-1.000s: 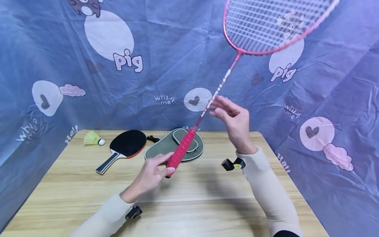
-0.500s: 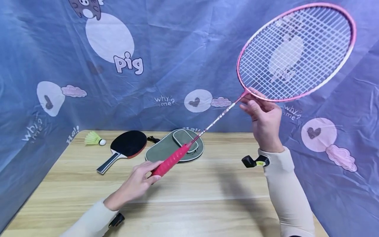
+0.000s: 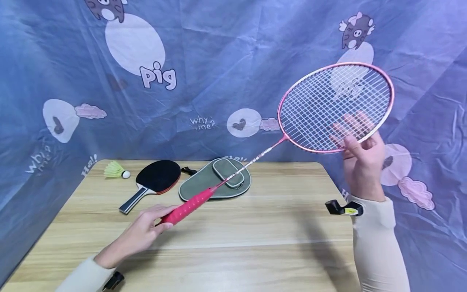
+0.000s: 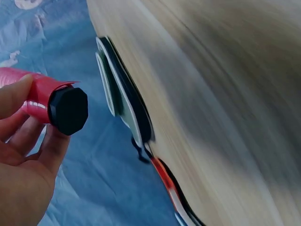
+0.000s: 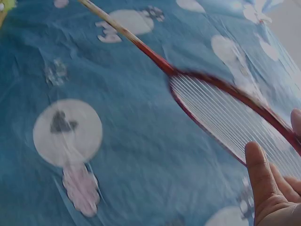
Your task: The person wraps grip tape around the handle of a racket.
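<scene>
A pink badminton racket is held up over the table, slanting from lower left to upper right. My left hand grips the butt end of its red handle. In the left wrist view, thumb and fingers wrap the red grip just behind the black end cap. At the other end, my right hand holds the lower right rim of the racket head. Its thumb lies on the near side, while its fingers show through the strings from behind. The right wrist view has the frame between thumb and fingers.
On the wooden table, a yellow shuttlecock lies back left. Beside it are a black table tennis bat and a green zipped case, over which the racket's shaft passes in the head view. A blue printed cloth hangs behind.
The racket has swung lower and tilted flatter, its handle moving down and left with my left hand. My right hand has moved right, from beside the shaft, past the throat, to the head's rim.
</scene>
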Demonstrator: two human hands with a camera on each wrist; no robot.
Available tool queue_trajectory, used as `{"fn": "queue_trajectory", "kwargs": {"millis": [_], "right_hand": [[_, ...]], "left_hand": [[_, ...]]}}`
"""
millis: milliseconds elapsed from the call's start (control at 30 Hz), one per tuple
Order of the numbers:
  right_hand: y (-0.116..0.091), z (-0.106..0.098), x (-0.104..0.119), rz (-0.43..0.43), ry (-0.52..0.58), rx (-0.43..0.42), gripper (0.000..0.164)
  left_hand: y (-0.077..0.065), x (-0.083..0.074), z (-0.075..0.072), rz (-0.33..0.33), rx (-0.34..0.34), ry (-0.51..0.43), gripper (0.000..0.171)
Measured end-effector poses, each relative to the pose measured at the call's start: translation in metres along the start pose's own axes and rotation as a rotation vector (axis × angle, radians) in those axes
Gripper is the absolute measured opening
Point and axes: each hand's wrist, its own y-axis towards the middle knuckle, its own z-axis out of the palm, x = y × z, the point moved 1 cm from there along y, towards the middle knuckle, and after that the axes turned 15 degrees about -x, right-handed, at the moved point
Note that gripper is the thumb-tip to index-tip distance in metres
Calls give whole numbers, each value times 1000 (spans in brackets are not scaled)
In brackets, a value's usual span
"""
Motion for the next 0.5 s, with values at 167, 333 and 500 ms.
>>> {"fn": "queue_trajectory", "kwargs": {"millis": [167,333,500], "right_hand": [[8,-20,16,-93,-53,-105,73],[2,-47,23,-83,-169,-196,72],[-13,-78,20,-3,-306,-160,62]], "left_hand": [[-9,14,-20,-18,24,59,53],[-15,29,-34,-18,87,61,49],[-21,44,-38,-54,174,63,50]]}}
